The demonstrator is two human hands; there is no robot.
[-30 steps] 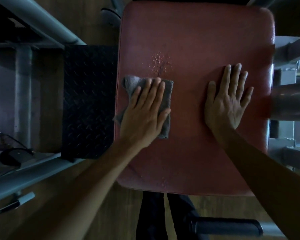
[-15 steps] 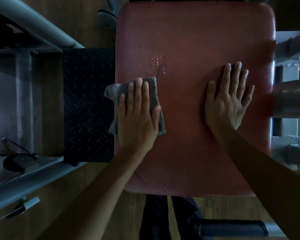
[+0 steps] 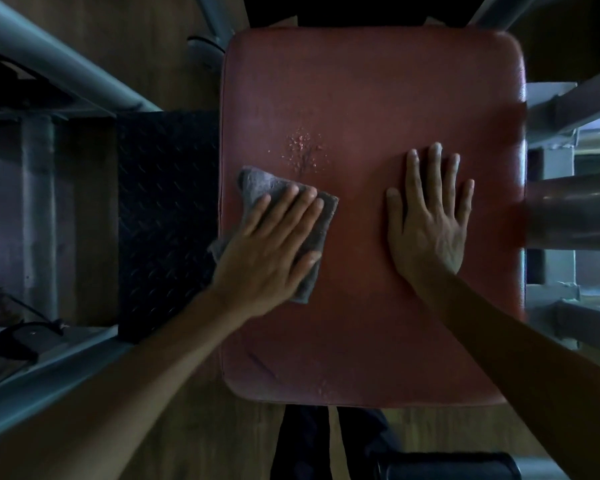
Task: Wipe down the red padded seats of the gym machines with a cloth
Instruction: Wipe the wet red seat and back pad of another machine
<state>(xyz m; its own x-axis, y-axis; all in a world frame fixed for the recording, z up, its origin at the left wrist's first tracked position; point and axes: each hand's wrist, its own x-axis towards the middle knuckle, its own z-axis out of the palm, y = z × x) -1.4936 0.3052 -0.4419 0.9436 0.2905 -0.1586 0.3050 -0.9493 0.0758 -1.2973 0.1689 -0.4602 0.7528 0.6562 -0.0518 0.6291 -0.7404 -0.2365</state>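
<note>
Head view, straight down; close

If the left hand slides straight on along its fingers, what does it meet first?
Likely the patch of droplets on the red seat, just past the grey cloth under the left hand.

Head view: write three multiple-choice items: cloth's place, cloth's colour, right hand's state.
1. Where is the cloth? A) on the floor B) on the seat's left part, under the left hand C) over a rail
2. Its colour? A) grey B) yellow C) white
3. The right hand is: A) gripping a bar B) holding the cloth C) flat on the seat, fingers straight
Answers: 1 B, the left hand presses it there; 2 A, it shows grey against red; 3 C, its palm lies empty on the seat.
</note>
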